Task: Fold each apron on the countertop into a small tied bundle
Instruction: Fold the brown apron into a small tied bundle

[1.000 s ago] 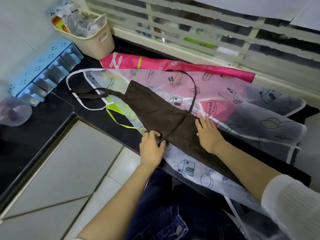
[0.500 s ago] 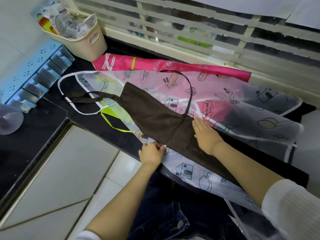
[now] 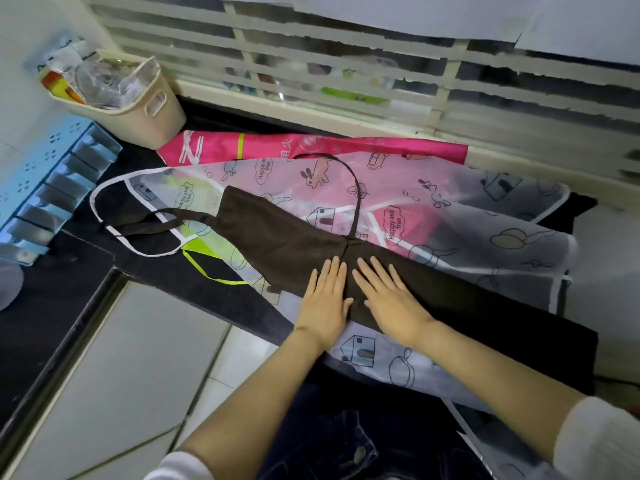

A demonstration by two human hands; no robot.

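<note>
A dark brown apron [image 3: 277, 237], folded into a long narrow strip, lies diagonally across the black countertop [image 3: 62, 306]. Its thin strap loops [image 3: 356, 199] up over a translucent cartoon-print apron [image 3: 450, 216] spread beneath it. A pink apron [image 3: 311, 147] lies under both, by the window. My left hand [image 3: 325, 299] and my right hand [image 3: 388, 296] rest flat side by side on the middle of the brown strip, fingers straight, pressing it down. A brown tie [image 3: 152, 220] trails off to the left.
A beige basket [image 3: 138, 112] full of packets stands at the back left corner. A blue rack [image 3: 52, 181] hangs on the left wall. A clear lid [image 3: 8, 285] sits at the far left. The window frame [image 3: 346, 109] bounds the back; tiled floor [image 3: 121, 375] lies below the counter edge.
My left hand let go of the strap end at the counter's front edge and moved up onto the brown apron, flat beside my right hand. The camera came closer.
</note>
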